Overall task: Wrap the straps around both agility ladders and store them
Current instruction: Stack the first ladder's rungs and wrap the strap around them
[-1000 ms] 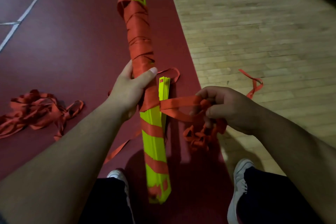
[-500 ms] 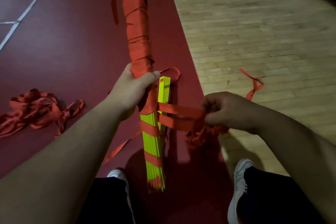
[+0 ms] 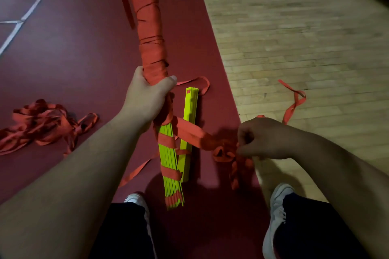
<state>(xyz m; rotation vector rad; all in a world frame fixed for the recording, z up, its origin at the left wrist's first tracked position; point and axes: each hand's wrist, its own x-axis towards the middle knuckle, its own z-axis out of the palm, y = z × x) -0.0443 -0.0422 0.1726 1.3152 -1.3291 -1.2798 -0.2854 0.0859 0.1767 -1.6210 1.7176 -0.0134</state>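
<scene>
Left hand (image 3: 147, 99): my fingers and thumb curled round ladder bundle (image 3: 169, 160) at mid-length, bundle near upright at frame centre. Right hand (image 3: 261, 139), at bundle's 3 o'clock: fingers closed, pinched orange strap (image 3: 193, 134) running taut from bundle. Second ladder (image 3: 190, 111) lay just beside.

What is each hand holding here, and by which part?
Left hand grips the ladder bundle at its wrapped middle. Right hand pinches the loose strap running off the bundle.
</scene>
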